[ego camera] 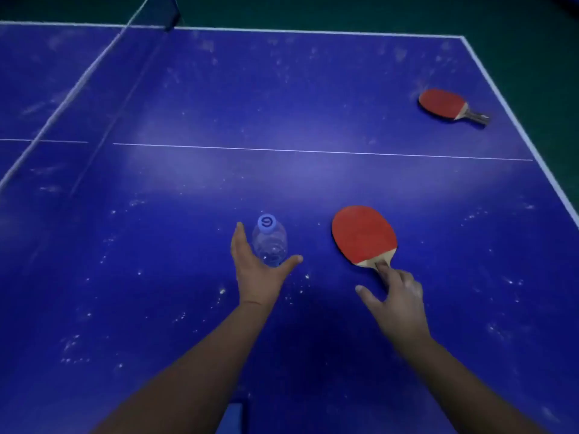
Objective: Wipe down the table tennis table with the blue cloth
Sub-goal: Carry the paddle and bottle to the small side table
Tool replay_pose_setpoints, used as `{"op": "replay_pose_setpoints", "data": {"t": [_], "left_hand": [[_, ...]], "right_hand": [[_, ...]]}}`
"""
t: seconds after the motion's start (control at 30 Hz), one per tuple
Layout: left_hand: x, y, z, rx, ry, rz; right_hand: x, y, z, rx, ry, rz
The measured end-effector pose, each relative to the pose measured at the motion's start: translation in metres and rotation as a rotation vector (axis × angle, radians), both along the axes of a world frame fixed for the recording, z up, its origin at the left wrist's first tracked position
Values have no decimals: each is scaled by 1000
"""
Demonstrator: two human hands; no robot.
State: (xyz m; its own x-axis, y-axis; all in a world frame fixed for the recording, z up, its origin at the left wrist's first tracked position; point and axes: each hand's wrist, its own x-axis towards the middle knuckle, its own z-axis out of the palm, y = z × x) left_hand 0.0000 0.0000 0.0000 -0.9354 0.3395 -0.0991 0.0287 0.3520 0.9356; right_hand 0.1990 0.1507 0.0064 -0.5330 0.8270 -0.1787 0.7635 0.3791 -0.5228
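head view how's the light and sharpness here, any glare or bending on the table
Head view: dim, with a pale glare band across the table around its centre line; the white edge lines bow from the wide-angle lens; the whole frame is soft, with the far paddle blurriest; the table darkens between the forearms near the bottom.

The counter (313, 183) runs out of view at the left, right and bottom edges. The net (94, 67) is cut off at the top and left. Both forearms leave the frame at the bottom. The near paddle (363, 234) has its handle hidden under the right grip (396, 297). The bottle (269, 242) base sits behind the left grip (257, 267). A blue shape (233, 418) at the bottom edge is too cropped to identify.
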Motion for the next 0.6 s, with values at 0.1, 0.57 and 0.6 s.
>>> {"op": "replay_pose_setpoints", "data": {"t": [0.1, 0.57, 0.6], "left_hand": [[-3, 12, -8, 40, 5, 61], [8, 26, -8, 70, 37, 189], [12, 26, -7, 66, 37, 189]], "right_hand": [[-12, 28, -15, 109, -66, -51], [-24, 75, -39, -71, -196, -86], [-24, 75, -38, -93, -188, -79]]}}
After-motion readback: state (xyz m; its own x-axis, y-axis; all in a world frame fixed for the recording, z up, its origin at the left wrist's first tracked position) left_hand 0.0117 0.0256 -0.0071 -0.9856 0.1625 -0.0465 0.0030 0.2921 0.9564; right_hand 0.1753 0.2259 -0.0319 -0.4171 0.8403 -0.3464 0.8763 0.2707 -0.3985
